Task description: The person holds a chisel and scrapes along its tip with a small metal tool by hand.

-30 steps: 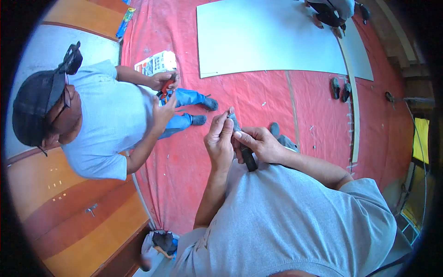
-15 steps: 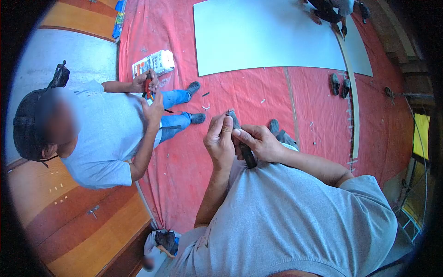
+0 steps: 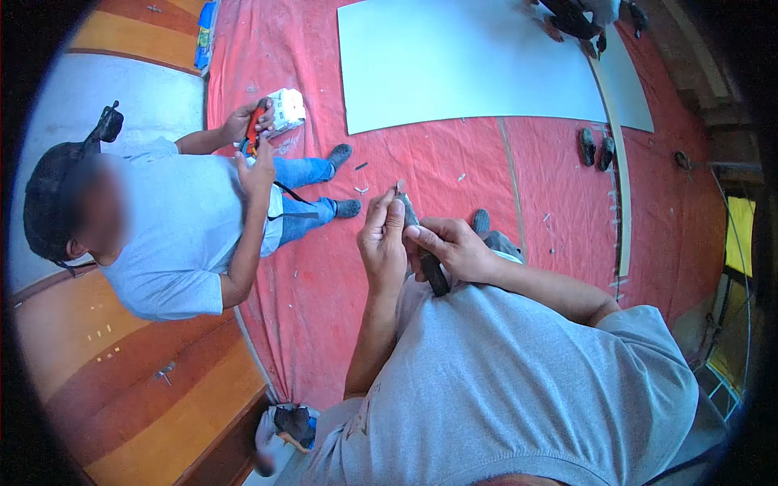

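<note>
Both my hands are on a slim tool (image 3: 434,274) with a dark handle and a grey upper part, held in front of my shirt. My left hand (image 3: 382,239) pinches near the grey end, where a small thin piece sticks up past the fingertips; what it is I cannot make out. Lower down, my right hand (image 3: 460,247) is closed round the tool with its thumb on top. The dark handle end points down against my shirt. My fingers hide much of the tool's middle.
At the left stands a co-worker (image 3: 178,219) holding a red and black tool (image 3: 256,128). A white package (image 3: 285,112) lies on the red floor sheet (image 3: 421,158). Beyond are a large white board (image 3: 462,65), a long strip (image 3: 616,162), a pair of shoes (image 3: 597,151) and another person (image 3: 579,18).
My hands stay almost in place, and the small piece at the tool's tip shows more. The co-worker's far hand has lifted the red and black tool upward, in front of the white package.
</note>
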The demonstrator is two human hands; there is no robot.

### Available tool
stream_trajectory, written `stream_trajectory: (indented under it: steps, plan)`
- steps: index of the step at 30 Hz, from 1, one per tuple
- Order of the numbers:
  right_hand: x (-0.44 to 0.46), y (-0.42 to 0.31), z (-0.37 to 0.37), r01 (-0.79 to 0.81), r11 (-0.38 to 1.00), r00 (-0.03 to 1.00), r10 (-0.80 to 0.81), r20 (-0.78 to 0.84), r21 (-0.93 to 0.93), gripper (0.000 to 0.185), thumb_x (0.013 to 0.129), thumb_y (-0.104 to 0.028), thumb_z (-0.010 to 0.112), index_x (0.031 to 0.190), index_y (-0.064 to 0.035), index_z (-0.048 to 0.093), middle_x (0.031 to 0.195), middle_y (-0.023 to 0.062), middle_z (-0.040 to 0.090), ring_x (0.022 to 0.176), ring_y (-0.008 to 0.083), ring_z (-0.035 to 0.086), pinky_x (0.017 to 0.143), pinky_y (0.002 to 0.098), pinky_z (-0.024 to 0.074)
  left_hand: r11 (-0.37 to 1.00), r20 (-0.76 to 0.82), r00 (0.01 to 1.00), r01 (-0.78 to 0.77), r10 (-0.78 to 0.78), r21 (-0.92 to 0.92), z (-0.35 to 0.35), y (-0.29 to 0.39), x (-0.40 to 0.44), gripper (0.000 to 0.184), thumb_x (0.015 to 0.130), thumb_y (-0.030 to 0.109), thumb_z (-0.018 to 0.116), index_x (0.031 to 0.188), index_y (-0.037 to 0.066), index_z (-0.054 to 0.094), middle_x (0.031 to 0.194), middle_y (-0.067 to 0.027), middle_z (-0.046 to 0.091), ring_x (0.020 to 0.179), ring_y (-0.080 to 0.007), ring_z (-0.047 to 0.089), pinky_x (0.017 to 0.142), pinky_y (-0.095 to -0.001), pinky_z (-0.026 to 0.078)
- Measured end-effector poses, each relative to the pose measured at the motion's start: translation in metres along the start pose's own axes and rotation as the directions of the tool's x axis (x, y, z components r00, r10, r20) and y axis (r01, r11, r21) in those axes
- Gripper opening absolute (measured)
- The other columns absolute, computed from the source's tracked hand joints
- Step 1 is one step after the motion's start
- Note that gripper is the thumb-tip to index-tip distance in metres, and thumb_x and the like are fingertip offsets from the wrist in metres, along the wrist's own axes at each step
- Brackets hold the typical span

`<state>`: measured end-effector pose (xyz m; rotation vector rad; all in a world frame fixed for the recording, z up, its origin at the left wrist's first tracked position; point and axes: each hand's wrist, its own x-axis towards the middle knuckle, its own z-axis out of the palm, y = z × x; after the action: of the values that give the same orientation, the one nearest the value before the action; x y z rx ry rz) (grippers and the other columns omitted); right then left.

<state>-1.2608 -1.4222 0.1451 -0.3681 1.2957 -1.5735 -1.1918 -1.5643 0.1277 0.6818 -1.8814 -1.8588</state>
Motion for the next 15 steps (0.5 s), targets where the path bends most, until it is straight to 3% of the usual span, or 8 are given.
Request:
stream_trajectory:
  steps: [15]
  plan:
    - [-0.011,0.001,0.008,0.013,1.0,1.0,-0.013,-0.005,0.012,0.044,0.115,-0.039,0.049,0.101,-0.0002,0.064,0.082,0.0061,0.067,0.072,0.0159,0.069,0.064,0.0325,0.0566,0.993,0.054,0.998,0.037,-0.032,-0.112,-0.001,0.011,-0.012,0.035,0.112,0.02,0.058,0.138,-0.002,0.067,0.127,-0.0053,0.07,0.112,-0.0109,0.06,0.099,-0.0273,0.048]
